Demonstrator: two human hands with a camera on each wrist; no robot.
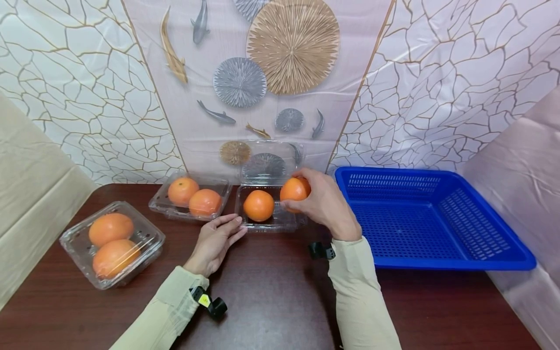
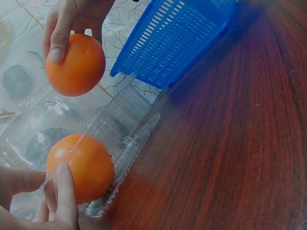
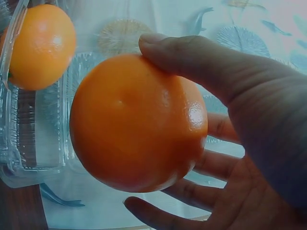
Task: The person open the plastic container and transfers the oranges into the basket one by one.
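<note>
My right hand (image 1: 329, 206) grips an orange (image 1: 294, 190) over the right part of an open clear plastic clamshell box (image 1: 271, 227). In the right wrist view the thumb lies on one side of this fruit and the fingers are behind it. Another orange (image 1: 259, 205) sits in the box's left part, and the hinged lid (image 1: 271, 163) stands up at the back. At the front left corner, my left hand (image 1: 215, 245) pinches the box's edge between thumb and fingers (image 2: 67, 191).
Two closed clear boxes, one at the back (image 1: 159, 206) and one nearer left (image 1: 76, 245), each hold two oranges. A blue perforated plastic basket (image 1: 420, 262) stands at the right on the dark wooden table (image 1: 271, 291). A patterned sheet (image 1: 271, 107) hangs behind.
</note>
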